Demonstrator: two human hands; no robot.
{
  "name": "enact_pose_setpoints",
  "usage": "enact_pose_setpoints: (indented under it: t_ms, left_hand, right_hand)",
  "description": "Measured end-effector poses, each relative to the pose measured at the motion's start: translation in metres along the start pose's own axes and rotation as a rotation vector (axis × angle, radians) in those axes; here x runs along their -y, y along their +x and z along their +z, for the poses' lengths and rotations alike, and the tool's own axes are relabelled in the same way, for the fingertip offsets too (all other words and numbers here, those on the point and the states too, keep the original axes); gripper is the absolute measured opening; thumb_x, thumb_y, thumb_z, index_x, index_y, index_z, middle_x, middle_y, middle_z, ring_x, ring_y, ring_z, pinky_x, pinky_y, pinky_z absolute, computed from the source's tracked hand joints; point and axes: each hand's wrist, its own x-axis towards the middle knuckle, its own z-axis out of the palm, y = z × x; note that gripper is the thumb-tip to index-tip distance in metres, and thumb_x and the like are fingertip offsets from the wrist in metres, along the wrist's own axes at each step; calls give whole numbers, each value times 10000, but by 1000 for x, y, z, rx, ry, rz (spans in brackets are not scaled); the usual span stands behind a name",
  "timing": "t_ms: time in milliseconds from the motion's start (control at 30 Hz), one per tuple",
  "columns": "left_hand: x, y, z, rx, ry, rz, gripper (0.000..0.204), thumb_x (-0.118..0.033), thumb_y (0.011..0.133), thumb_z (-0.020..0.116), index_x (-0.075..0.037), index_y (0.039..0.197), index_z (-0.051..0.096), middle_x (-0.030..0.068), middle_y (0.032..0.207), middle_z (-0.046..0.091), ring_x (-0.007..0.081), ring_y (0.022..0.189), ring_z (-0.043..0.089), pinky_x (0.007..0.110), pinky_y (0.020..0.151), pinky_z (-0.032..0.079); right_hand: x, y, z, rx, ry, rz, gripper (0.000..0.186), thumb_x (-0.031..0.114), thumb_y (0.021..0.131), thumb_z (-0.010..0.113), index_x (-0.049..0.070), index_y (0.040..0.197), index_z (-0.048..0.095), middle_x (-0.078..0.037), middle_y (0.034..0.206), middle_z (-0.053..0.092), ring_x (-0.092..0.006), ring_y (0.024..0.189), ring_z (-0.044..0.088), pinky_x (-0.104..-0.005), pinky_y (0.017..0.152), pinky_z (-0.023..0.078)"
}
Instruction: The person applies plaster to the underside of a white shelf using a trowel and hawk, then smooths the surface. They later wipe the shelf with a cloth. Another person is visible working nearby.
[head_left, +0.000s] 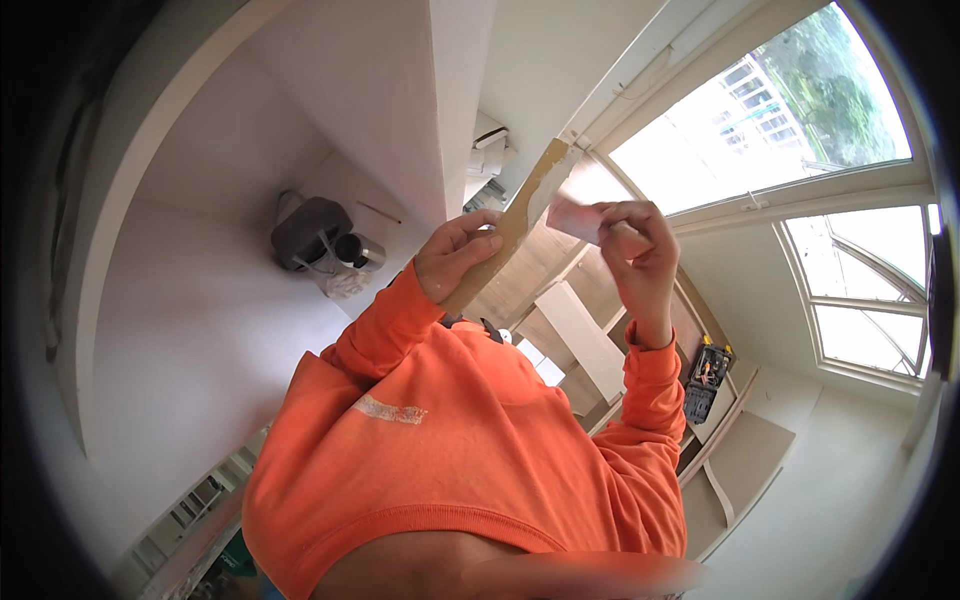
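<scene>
Tan strip [514, 226]: 1, pinched by left hand [456, 256] | pale flat piece [574, 219]: 1, pinched by right hand [641, 248]

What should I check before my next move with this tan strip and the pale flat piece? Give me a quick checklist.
1. Tan strip held in the left hand: ok.
2. Pale flat piece held in the right hand: ok.
3. Flat piece clear of the strip: cannot tell, it is blurred.
4. White coating covering the strip's whole face: not ok, bare tan shows.
5. Black tool case in view: ok, at the right.
</scene>
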Motion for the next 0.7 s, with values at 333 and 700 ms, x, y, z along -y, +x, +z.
enact_pose_setpoints:
  t_ms: [333,700]
  left_hand:
    - [10,-1,-4,-97,171,99,251,-120,935,507,-27,1167,526,-14,889,619,10,756,509,190,683,431]
    - [16,-2,-7,-78,174,148,247,-119,925,536,-18,1150,548,-30,841,612,-5,722,496,163,657,413]
  right_hand:
    - [52,14,-15,299,-990,-710,190,98,680,692,149,862,672,55,945,674,-140,936,621,-423,942,424]
    - [53,25,-8,412,-1028,-701,158,97,701,708,146,849,684,53,946,683,-148,961,615,-430,965,399]
